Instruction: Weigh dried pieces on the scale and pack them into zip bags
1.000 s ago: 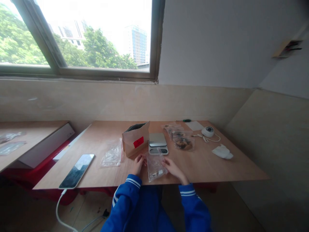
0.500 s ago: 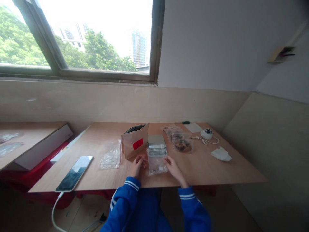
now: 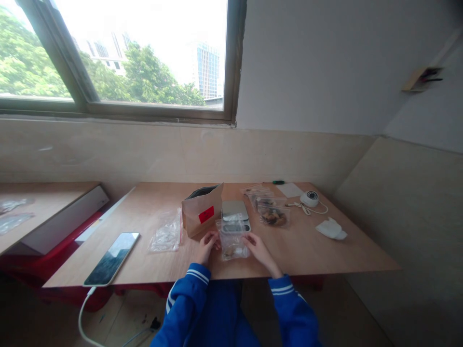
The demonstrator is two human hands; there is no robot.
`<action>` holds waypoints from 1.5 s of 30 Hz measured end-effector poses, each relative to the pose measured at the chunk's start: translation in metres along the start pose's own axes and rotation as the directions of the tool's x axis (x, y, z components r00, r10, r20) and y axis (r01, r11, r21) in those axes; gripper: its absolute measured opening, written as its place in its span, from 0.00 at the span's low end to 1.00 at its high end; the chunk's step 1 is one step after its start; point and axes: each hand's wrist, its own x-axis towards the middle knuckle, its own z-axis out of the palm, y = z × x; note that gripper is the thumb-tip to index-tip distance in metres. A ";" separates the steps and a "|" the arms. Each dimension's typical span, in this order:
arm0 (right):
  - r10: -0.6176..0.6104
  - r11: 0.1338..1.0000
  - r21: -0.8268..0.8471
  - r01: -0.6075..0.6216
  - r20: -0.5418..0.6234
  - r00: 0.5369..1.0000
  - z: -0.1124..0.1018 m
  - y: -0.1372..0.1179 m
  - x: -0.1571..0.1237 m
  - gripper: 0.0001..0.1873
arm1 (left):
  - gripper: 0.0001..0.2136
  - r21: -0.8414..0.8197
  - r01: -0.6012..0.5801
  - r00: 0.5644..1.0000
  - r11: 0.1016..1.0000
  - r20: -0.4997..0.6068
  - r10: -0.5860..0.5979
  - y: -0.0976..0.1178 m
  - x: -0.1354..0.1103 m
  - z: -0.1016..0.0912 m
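Observation:
A small clear zip-lock bag [image 3: 234, 245] with a few small brownish bits at its bottom lies in front of the digital scale [image 3: 235, 212], its upper end overlapping the scale's front. My right hand [image 3: 256, 245] pinches the bag's right edge between thumb and fingers. On the other side my left hand [image 3: 208, 245] has curled fingers, their tips at the bag's left edge; the exact contact is partly hidden. Behind my left hand stands a brown paper pouch [image 3: 193, 219], open at the top, with a red label [image 3: 206, 215] on its front.
Flat clear bags [image 3: 165, 235] lie left of the pouch, and a phone [image 3: 112, 259] on a cable further left. Filled bags [image 3: 273, 215] lie right of the scale. Beyond them are a white round device [image 3: 309, 198] with a cord, a crumpled tissue [image 3: 331, 229] and white paper [image 3: 289, 190].
The zip-lock bag has shifted slightly left, and its left edge now meets my left fingers. My right hand has moved a little left with it. The pouch and scale have stayed put.

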 end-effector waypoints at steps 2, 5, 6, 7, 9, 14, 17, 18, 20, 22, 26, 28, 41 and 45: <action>0.000 1.000 0.028 -0.001 0.028 1.000 0.007 0.002 -0.002 0.22 | 0.19 0.006 -0.013 1.000 1.000 0.001 0.013 -0.001 0.000 0.001; -0.003 0.998 0.062 -0.001 0.080 0.997 0.012 0.009 0.000 0.21 | 0.18 0.007 -0.037 0.999 0.999 0.003 0.037 -0.003 0.000 0.000; 0.002 0.998 0.061 -0.007 0.079 0.997 0.011 0.012 0.002 0.22 | 0.18 0.008 -0.040 0.999 0.999 0.001 0.040 -0.003 0.000 0.000; 0.005 0.999 0.048 -0.007 0.054 0.999 0.008 0.017 0.006 0.22 | 0.18 0.009 -0.039 0.999 0.999 -0.002 0.039 -0.003 0.000 0.000; -0.028 0.998 -0.056 0.024 -0.077 0.997 -0.004 0.029 0.015 0.22 | 0.18 0.014 -0.037 0.999 0.999 -0.005 0.037 -0.003 0.000 0.000; -0.336 0.784 -0.620 -0.033 -0.468 0.817 -0.048 0.071 0.040 0.22 | 0.18 0.023 -0.040 0.999 0.999 -0.013 0.040 0.000 -0.001 0.001; -0.416 0.653 -0.755 -0.056 -0.419 0.807 -0.062 0.089 0.053 0.26 | 0.18 0.025 -0.043 0.999 0.999 -0.013 0.044 0.001 -0.002 0.002; -0.435 0.633 -0.772 -0.052 -0.411 0.801 -0.063 0.092 0.056 0.27 | 0.18 0.024 -0.044 0.999 0.999 -0.011 0.045 0.001 -0.002 0.002; -0.465 0.612 -0.787 -0.074 -0.434 0.772 -0.063 0.094 0.064 0.28 | 0.17 0.021 -0.045 0.999 0.999 -0.012 0.046 0.000 -0.002 0.002; -0.471 0.599 -0.790 -0.132 -0.481 0.739 -0.063 0.093 0.070 0.29 | 0.17 0.022 -0.044 0.999 0.999 -0.018 0.044 0.001 -0.002 0.002; -0.440 0.586 -0.788 -0.187 -0.504 0.743 -0.065 0.088 0.075 0.22 | 0.18 0.034 -0.042 0.998 0.999 -0.035 0.043 0.004 -0.003 0.004; -0.441 0.593 -0.785 -0.179 -0.503 0.744 -0.067 0.086 0.075 0.18 | 0.19 0.040 -0.048 0.998 0.998 -0.044 0.050 0.005 -0.007 0.007; -0.444 0.605 -0.777 -0.175 -0.511 0.736 -0.064 0.085 0.054 0.17 | 0.18 0.274 -0.281 0.775 0.920 -0.501 0.386 0.057 -0.076 -0.067; -0.409 0.619 -0.761 -0.193 -0.523 0.748 -0.063 0.086 0.051 0.18 | 0.20 0.374 -0.219 0.734 0.901 -0.545 0.404 0.096 -0.053 -0.117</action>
